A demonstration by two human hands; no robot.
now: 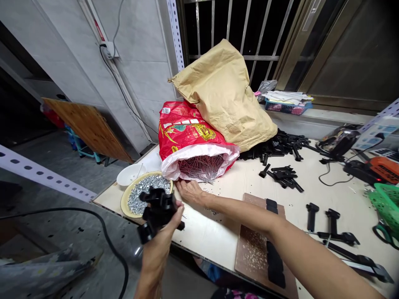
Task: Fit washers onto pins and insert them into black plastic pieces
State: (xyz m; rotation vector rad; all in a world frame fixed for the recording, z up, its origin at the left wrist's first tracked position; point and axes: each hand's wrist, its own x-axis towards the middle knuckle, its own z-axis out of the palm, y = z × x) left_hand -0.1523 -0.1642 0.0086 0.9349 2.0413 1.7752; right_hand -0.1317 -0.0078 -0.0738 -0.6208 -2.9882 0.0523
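Observation:
Several black plastic parts are gripped in my left hand, in front of a yellow bowl full of small silvery metal pieces. My right hand reaches across to the table beside the bowl, just below the mouth of a red and white bag. Its fingers are bent down at the tabletop, and what they hold, if anything, is hidden. Long thin reddish metal rods show inside the open bag. Under my right forearm lies a brown board with black pads on it.
A tan sack leans on the red bag. Black parts lie in piles behind; more black pieces lie at the right, near green-handled scissors and a green basket. A white bowl stands behind the yellow one.

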